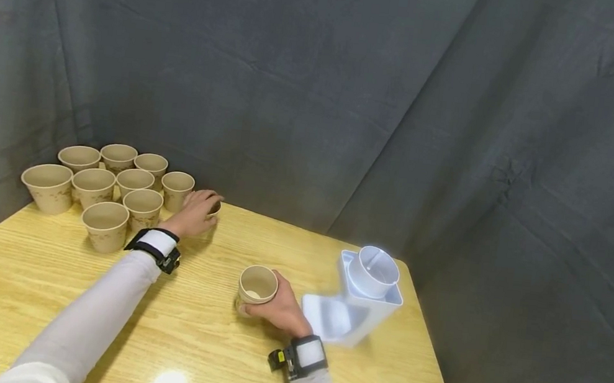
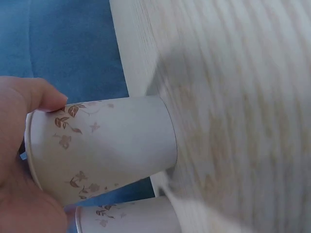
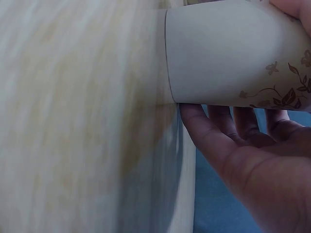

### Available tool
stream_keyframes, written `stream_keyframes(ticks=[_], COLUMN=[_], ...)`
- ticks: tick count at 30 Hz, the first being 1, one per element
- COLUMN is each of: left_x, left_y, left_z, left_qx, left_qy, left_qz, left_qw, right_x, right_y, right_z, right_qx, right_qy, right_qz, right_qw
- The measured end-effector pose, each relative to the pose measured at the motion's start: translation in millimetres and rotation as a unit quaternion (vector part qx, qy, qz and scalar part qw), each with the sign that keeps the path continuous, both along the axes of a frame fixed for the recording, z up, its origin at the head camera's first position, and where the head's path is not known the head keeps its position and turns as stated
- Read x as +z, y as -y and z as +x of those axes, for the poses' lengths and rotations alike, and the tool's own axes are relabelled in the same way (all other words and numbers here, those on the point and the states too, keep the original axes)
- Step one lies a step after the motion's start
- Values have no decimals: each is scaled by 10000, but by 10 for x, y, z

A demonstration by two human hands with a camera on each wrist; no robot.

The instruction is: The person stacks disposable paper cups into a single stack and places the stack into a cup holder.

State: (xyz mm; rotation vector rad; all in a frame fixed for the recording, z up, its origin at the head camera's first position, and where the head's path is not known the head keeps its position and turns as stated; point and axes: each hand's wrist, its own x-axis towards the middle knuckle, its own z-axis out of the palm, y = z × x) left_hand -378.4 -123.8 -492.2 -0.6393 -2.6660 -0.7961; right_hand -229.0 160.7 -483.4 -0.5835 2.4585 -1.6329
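Observation:
At the far edge of the table, my left hand pinches a beige paper cup near its rim, thumb against its side. The cup stands upright with brown flower prints, mostly hidden behind the hand in the head view. Nearer the middle, my right hand grips a second beige paper cup from the right, its fingers curled round the wall. This one is upright too, its base at the tabletop, and its open mouth faces up in the head view.
Several similar paper cups stand grouped at the back left of the wooden table. To the right of my right hand is a white plastic stand with a round holder on top. A dark grey curtain hangs behind.

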Motion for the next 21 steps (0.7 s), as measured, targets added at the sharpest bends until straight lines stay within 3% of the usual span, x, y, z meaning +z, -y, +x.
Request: stream_keyframes(ticks=[3, 10, 17, 21], left_x=[-22, -36, 67, 184], left_y=[-20, -12, -13, -12], left_z=[41, 193, 422, 524], left_qx=[-8, -167, -423, -572], left_qy=[81, 199, 448, 733], left_qz=[182, 375, 425, 318], left_qw=[9998, 9990, 9972, 9952], right_x=[-49, -324, -76, -45], right_y=[-15, -79, -12, -6], right_z=[-30, -162, -17, -16], right_qx=[-12, -136, -110, -96], right_qy=[40, 79, 93, 107], right_qz=[29, 29, -56, 55], right_qw=[10000, 9999, 9999, 9999])
